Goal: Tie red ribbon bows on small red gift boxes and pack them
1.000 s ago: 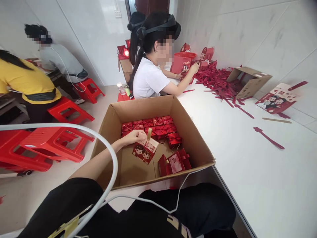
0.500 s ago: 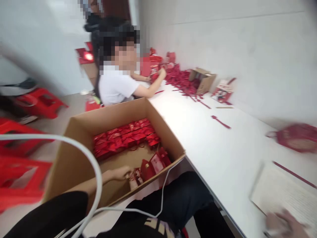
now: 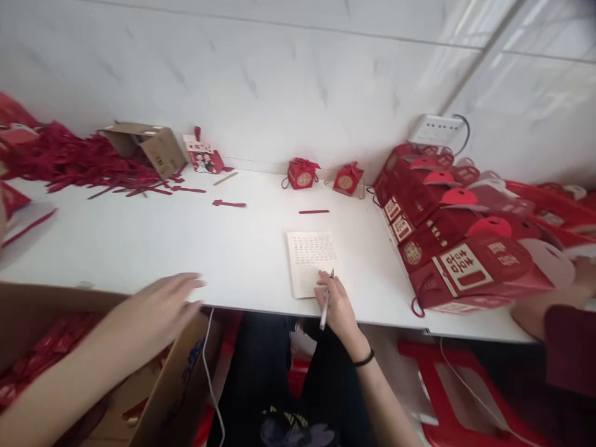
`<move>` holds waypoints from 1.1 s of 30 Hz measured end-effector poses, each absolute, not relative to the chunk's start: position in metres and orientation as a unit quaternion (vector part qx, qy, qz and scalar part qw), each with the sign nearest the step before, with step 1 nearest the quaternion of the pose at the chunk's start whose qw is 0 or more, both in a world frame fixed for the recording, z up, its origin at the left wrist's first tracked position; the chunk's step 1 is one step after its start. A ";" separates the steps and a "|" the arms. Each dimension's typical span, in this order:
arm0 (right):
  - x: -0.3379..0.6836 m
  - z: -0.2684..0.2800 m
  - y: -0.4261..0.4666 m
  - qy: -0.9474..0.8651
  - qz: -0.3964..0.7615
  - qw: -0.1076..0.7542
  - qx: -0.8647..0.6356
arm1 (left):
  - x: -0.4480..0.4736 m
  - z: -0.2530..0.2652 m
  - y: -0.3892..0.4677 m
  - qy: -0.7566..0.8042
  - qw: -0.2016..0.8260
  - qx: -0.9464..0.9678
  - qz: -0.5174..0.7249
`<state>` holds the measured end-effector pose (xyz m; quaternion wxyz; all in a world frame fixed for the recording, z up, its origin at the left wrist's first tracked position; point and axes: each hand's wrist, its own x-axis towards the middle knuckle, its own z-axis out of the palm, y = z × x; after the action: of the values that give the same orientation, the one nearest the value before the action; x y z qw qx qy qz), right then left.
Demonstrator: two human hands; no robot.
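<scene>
A pen (image 3: 325,305) is held in my right hand (image 3: 336,304), which rests on the lower right of a small notebook (image 3: 305,254). Rows of handwriting cover the page. My left hand (image 3: 170,304) is off to the left by the table's front edge, fingers stretched out and nothing in it. Below that hand stands a cardboard box (image 3: 179,379) with red gift boxes (image 3: 60,335) inside, partly hidden by my forearm.
Two small red gift boxes (image 3: 302,174) stand by the wall. Many red gift boxes (image 3: 460,267) are lined up at the right, beside a co-worker's arm (image 3: 549,304). Red straps (image 3: 84,158) lie heaped at the left. A white cable (image 3: 208,372) hangs near the cardboard box.
My view has swung right, from the cardboard box to the notebook. My left hand has let go of a small gift box and come up out of the cardboard box.
</scene>
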<state>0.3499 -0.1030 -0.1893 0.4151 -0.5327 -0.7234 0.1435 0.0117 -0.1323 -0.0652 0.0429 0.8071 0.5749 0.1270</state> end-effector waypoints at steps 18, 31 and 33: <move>0.348 -0.169 -0.025 -0.469 0.342 0.511 -0.634 | 0.237 -0.168 0.077 0.498 0.181 0.810 0.250; 0.348 -0.169 -0.031 -0.502 0.292 0.459 -0.672 | 0.240 -0.169 0.078 0.505 0.206 0.800 0.251; 0.347 -0.168 -0.031 -0.503 0.290 0.452 -0.678 | 0.240 -0.169 0.078 0.504 0.207 0.799 0.254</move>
<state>0.3475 -0.0307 -0.1678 0.4518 -0.6775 -0.5027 0.2902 0.2399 0.0780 -0.1694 0.2065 0.7993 0.5039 0.2542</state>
